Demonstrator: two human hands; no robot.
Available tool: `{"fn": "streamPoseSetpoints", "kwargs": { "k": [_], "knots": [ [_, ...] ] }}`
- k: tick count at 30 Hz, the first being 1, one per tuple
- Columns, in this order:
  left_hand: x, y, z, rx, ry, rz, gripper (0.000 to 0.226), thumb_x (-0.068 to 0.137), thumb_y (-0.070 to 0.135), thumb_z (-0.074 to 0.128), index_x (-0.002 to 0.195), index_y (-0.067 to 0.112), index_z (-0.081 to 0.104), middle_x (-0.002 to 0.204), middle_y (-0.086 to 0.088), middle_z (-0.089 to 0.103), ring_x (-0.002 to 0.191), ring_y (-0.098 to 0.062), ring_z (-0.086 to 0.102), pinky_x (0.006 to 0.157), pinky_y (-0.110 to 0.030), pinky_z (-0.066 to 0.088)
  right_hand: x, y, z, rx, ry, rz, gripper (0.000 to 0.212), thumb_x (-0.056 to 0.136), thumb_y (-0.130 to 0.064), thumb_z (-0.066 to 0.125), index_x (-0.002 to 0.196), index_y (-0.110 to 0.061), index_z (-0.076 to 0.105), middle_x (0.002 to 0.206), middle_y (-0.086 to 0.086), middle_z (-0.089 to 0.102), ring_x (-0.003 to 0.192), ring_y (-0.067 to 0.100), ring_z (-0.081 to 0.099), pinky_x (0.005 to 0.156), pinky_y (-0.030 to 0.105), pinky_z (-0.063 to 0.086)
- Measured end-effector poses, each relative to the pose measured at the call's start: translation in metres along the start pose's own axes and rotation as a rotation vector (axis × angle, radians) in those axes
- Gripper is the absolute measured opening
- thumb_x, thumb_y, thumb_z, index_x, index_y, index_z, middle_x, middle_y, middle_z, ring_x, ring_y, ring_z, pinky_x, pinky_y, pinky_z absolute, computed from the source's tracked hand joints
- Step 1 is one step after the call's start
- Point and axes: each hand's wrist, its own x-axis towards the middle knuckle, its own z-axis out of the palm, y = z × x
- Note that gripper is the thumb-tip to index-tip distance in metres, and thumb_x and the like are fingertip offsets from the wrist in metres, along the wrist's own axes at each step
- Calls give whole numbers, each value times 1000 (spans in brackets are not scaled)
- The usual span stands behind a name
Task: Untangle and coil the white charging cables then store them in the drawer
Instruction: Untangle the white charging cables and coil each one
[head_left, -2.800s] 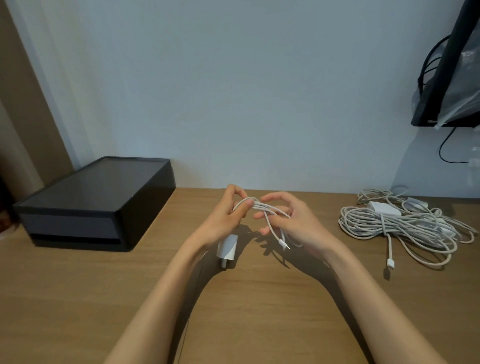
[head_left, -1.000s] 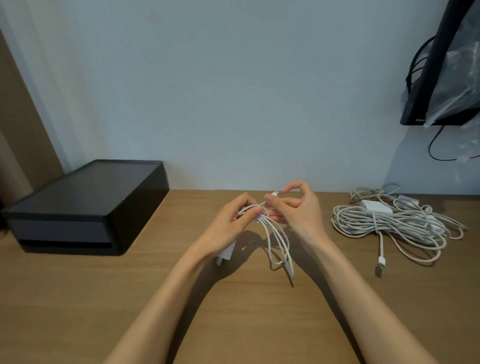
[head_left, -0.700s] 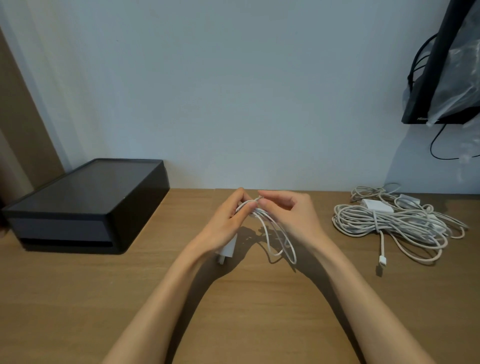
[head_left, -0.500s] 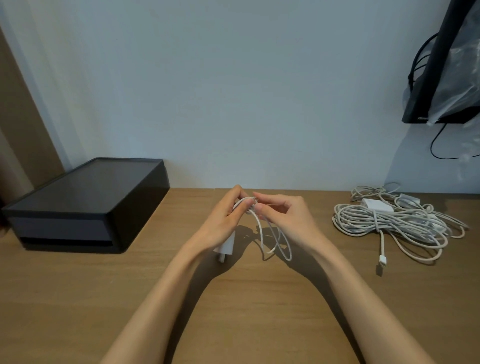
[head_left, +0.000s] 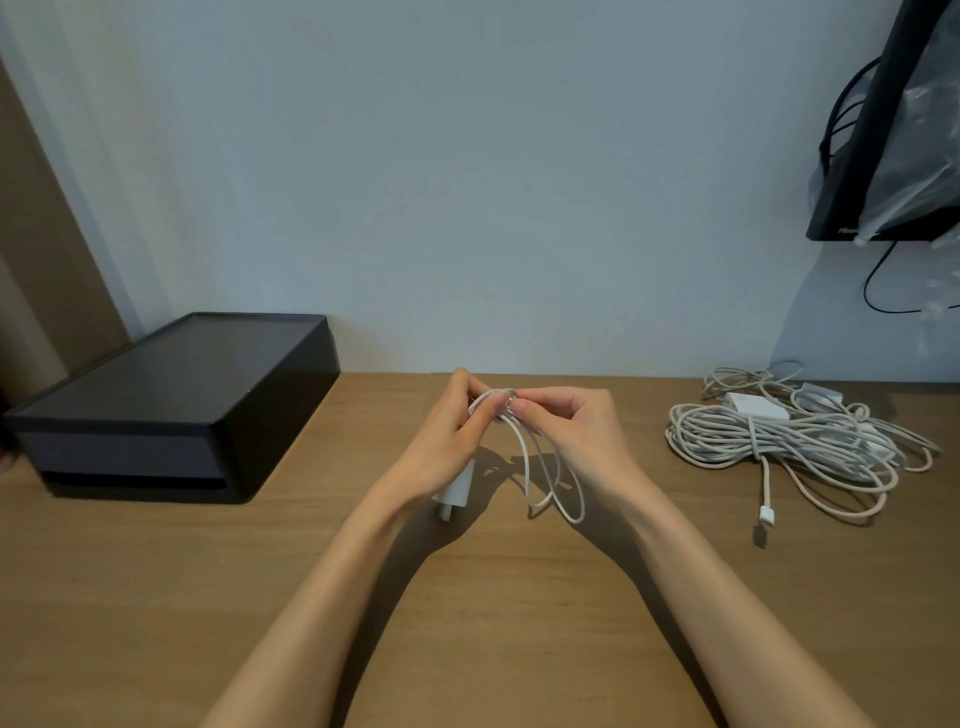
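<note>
Above the middle of the wooden desk, my left hand (head_left: 449, 441) grips the top of a looped white charging cable (head_left: 545, 478). A white plug adapter (head_left: 457, 491) hangs under that hand. My right hand (head_left: 571, 431) pinches the cable at the same spot, fingertips against the left hand's. The loops dangle between both hands, just over the desk. A bigger heap of white cables (head_left: 789, 447) lies on the desk to the right, one connector (head_left: 769, 515) trailing toward me. The black drawer box (head_left: 171, 405) sits at the left, its drawer closed.
The wooden desk (head_left: 467, 623) runs up to a pale wall. A black monitor (head_left: 883, 130) wrapped in plastic hangs at the upper right, with a black wire below it. A brown panel stands at the far left.
My right hand has come from above the loops down to the left hand's fingertips, bringing the cable end to the top of the bundle. The hanging loops have shortened a little.
</note>
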Motion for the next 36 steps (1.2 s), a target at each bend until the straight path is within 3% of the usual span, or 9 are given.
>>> {"fn": "streamPoseSetpoints", "kwargs": {
  "k": [3,7,12,16,19,22,28,31,36],
  "knots": [
    [0,-1,1,13,15,-4,18,98,24,45,100,6,47,87,2,52,69,8,48,67,-10,40,0,0,1,-32,24,-25,14,86,-24,69,98,-22,76,92,-10,75,92,2,68,89,30,54],
    [-2,-4,5,85,-27,39,16,98,22,45,101,7,45,94,-3,55,86,-6,55,75,-16,46,-1,2,1,-275,74,-176,15,91,-15,62,88,-21,75,84,-14,72,85,-4,64,76,6,44],
    [-2,-3,9,132,-2,74,10,98,17,45,95,7,48,85,9,56,78,11,54,70,-9,42,3,8,2,-395,99,-205,15,91,-16,63,104,-17,70,94,-8,71,84,-7,61,65,-1,39],
    [0,-4,7,115,9,86,8,97,14,47,90,10,49,82,8,58,76,7,55,67,-12,42,3,10,0,-345,117,-205,16,92,-18,62,107,-15,69,96,-10,70,90,-7,63,73,6,47],
    [1,-6,5,96,-6,81,11,97,15,47,90,7,50,82,4,60,78,-4,58,71,-24,44,2,10,-1,-341,128,-195,12,91,-20,63,103,-17,66,91,-10,71,85,-4,66,75,19,55],
    [1,-5,3,78,-31,91,12,98,15,47,92,4,50,83,3,59,80,-9,58,73,-29,46,2,9,0,-352,137,-183,13,91,-23,63,102,-16,63,92,-9,72,84,-1,67,74,22,56],
    [0,-2,1,32,-61,64,13,99,15,43,97,3,49,84,2,56,74,7,54,70,-11,42,-2,9,0,-390,256,-277,15,81,-23,74,95,-19,77,82,-12,72,76,-2,65,69,12,51],
    [0,1,1,0,-56,25,17,100,18,41,100,2,48,84,0,57,68,10,52,66,-10,40,-1,6,0,-306,212,-222,18,81,-23,74,99,-19,76,89,-13,72,83,-6,65,73,7,49],
    [-1,3,2,-18,-59,7,18,100,19,40,100,2,47,81,3,56,65,11,51,62,-7,39,5,6,-3,-163,72,-55,24,82,-25,73,106,-21,73,97,-12,73,91,-4,66,83,18,53]
  ]
}}
